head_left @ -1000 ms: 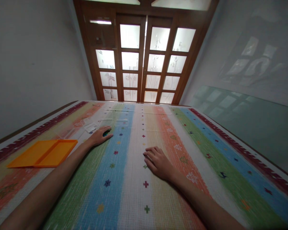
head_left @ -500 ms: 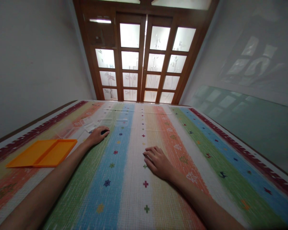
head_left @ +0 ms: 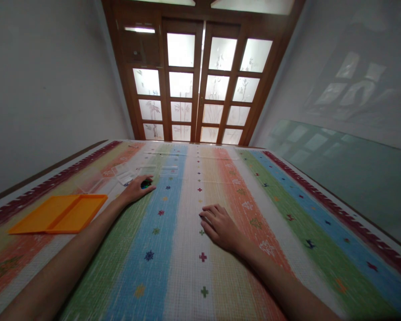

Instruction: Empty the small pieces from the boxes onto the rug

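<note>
My left hand [head_left: 137,189] rests on the cloth at left of centre, its thumb and fingers curved round a small dark shiny piece with green glints [head_left: 146,183]. Most of that piece is hidden by the fingers, and I cannot make out its kind. Just beyond this hand stand clear plastic trays [head_left: 169,171], with small items beside them too faint to name. Flat on the cloth near the middle lies my right hand [head_left: 220,226], fingers loosely stretched and holding nothing. An orange plastic case [head_left: 78,213] lies opened out to the left of my left forearm.
A striped, patterned tablecloth [head_left: 187,267] covers the long table. Wooden doors with frosted panes [head_left: 218,87] stand past its far end. A pale wall [head_left: 47,89] runs along the left, and a greenish glass panel [head_left: 341,165] leans along the right.
The fingers and thumb of my left hand have shifted slightly apart, so more of the dark piece and its green glints shows. My right hand and the orange case have stayed put.
</note>
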### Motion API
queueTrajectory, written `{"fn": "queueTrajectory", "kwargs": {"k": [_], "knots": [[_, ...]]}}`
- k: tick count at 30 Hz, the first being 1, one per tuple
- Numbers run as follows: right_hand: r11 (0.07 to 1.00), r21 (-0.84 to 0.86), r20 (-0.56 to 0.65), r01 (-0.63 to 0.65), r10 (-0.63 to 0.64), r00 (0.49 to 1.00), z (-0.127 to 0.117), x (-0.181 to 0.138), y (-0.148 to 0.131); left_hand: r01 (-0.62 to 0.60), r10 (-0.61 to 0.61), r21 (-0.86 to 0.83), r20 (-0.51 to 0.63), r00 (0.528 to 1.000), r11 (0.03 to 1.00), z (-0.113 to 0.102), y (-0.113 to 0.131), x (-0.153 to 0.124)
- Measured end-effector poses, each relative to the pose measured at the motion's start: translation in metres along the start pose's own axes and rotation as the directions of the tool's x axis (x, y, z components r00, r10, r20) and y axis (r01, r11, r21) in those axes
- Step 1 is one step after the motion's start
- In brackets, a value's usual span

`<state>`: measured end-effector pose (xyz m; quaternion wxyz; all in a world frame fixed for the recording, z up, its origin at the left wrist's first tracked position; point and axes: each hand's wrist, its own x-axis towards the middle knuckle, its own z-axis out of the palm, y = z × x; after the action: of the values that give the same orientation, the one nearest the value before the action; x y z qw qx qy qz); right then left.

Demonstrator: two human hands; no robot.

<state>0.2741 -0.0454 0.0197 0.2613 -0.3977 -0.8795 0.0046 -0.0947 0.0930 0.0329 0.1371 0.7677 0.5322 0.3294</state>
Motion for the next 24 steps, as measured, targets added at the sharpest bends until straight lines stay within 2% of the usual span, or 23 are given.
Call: {"fn": "queueTrajectory", "kwargs": {"k": [7, 16, 19, 24], "knots": [[1.000, -0.015, -0.004, 0.001, -0.001, 1.000, 0.000, 0.000, 0.000, 0.040, -0.042, -0.044, -0.050, 0.998, 0.998, -0.001, -0.001, -0.001], [1.000, -0.020, -0.004, -0.003, 0.003, 1.000, 0.000, 0.000, 0.000, 0.103, -0.118, -0.185, -0.071, 0.991, 0.977, -0.002, 0.010, 0.000], [1.000, -0.015, -0.001, -0.005, 0.005, 1.000, 0.000, 0.000, 0.000, 0.130, -0.174, -0.269, -0.148, 0.973, 0.954, -0.005, 0.012, 0.000], [1.000, -0.009, -0.004, 0.001, -0.002, 1.000, 0.001, 0.000, 0.001, 0.161, -0.307, -0.458, -0.265, 0.914, 0.874, -0.013, 0.009, 0.004]]}}
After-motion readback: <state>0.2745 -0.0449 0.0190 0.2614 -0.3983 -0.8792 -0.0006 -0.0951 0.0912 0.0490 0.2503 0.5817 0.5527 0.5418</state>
